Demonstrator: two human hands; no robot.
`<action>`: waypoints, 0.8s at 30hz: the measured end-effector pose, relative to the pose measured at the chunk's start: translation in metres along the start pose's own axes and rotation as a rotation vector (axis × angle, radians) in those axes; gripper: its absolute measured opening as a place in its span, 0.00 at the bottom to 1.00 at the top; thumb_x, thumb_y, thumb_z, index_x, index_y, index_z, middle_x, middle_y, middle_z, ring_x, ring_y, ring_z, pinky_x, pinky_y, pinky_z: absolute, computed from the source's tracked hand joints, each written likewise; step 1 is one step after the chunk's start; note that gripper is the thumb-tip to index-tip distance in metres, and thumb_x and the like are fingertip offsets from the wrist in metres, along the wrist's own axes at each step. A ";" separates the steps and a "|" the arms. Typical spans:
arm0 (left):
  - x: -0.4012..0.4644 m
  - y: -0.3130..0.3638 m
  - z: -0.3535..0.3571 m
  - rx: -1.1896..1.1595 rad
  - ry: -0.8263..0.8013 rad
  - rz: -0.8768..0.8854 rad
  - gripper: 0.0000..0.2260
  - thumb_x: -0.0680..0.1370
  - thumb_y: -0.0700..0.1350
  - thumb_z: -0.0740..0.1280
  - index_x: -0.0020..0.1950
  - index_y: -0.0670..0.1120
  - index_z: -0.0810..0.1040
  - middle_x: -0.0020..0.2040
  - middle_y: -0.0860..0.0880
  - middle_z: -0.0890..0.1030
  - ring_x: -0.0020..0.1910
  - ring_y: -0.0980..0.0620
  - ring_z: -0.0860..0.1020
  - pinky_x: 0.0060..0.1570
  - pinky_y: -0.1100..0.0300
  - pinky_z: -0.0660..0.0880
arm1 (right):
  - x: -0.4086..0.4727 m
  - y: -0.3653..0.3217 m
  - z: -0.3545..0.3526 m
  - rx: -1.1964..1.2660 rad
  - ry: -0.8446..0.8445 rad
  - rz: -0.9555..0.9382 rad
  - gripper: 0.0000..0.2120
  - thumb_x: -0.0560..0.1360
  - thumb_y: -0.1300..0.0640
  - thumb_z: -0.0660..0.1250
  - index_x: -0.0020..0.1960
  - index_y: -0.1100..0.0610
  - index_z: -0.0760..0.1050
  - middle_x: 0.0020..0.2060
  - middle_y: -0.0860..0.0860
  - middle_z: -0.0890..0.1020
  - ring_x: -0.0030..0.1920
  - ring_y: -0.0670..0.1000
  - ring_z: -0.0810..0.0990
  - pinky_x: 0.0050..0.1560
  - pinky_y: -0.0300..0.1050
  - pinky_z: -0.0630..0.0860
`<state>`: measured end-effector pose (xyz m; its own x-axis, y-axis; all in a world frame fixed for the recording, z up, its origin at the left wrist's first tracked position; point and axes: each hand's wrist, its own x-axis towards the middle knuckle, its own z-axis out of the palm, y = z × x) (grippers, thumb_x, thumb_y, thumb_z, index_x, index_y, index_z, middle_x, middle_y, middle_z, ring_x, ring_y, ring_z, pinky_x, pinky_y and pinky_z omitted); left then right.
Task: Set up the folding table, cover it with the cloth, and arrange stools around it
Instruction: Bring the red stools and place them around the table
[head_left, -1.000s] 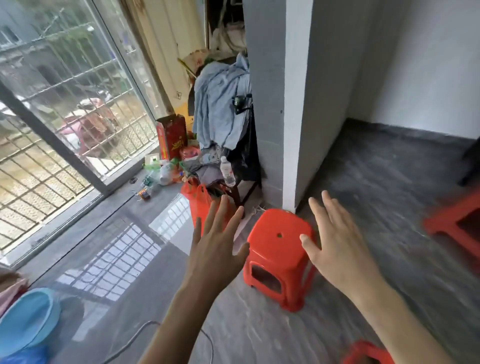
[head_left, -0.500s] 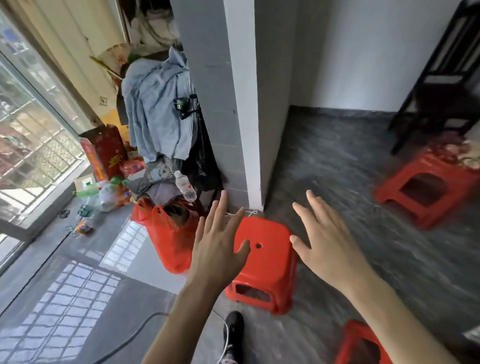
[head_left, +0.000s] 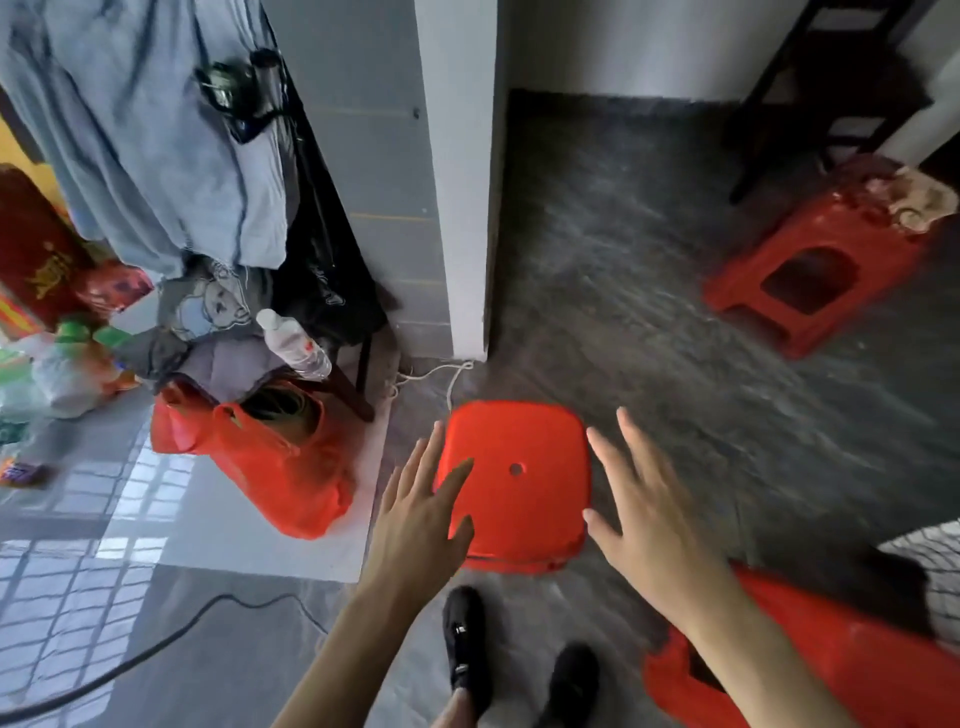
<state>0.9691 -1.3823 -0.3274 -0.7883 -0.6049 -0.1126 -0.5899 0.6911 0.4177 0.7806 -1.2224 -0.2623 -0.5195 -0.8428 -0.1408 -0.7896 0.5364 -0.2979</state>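
A red plastic stool (head_left: 519, 483) with a small hole in its seat stands on the grey floor just ahead of my feet, by the foot of a white pillar. My left hand (head_left: 421, 514) hovers over the stool's left edge, fingers spread and empty. My right hand (head_left: 644, 519) hangs beside its right edge, also spread and empty. A second red stool (head_left: 810, 270) stands at the far right with a cloth-like bundle on top. A third red stool (head_left: 841, 670) shows at the bottom right, partly behind my right forearm. The folding table is out of view.
The white pillar (head_left: 457, 182) rises right behind the stool. Left of it are a red plastic bag (head_left: 275, 462), a water bottle (head_left: 293, 343), hanging blue clothes (head_left: 156, 130) and clutter. A black cable (head_left: 156, 644) crosses the floor at left. A dark chair (head_left: 841, 88) stands back right.
I have stepped closer, so the stool now lies right below me between both hands. Both hands have dropped toward its seat edges; the window has left the view.
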 end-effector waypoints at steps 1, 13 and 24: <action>0.004 -0.006 0.015 -0.021 -0.027 0.003 0.29 0.72 0.48 0.71 0.72 0.52 0.70 0.80 0.48 0.48 0.78 0.44 0.55 0.71 0.44 0.64 | -0.001 0.002 0.019 0.001 -0.031 0.014 0.41 0.70 0.50 0.73 0.77 0.53 0.58 0.78 0.56 0.52 0.75 0.58 0.61 0.67 0.57 0.70; 0.079 -0.062 0.180 0.042 -0.410 -0.065 0.37 0.75 0.56 0.69 0.79 0.55 0.53 0.79 0.49 0.34 0.79 0.43 0.43 0.75 0.48 0.54 | 0.031 0.053 0.180 -0.054 -0.282 0.131 0.44 0.59 0.50 0.80 0.73 0.52 0.67 0.74 0.62 0.63 0.62 0.61 0.77 0.54 0.51 0.79; 0.087 -0.080 0.262 0.174 -0.291 0.133 0.28 0.73 0.49 0.72 0.71 0.54 0.67 0.75 0.51 0.67 0.72 0.39 0.65 0.60 0.40 0.73 | 0.075 0.107 0.277 -0.126 -0.317 0.234 0.42 0.71 0.44 0.73 0.77 0.52 0.57 0.76 0.63 0.54 0.70 0.66 0.65 0.66 0.60 0.70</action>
<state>0.9020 -1.3868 -0.6074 -0.8623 -0.3846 -0.3294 -0.4800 0.8282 0.2893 0.7483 -1.2403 -0.5664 -0.5795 -0.6583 -0.4805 -0.7059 0.7001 -0.1079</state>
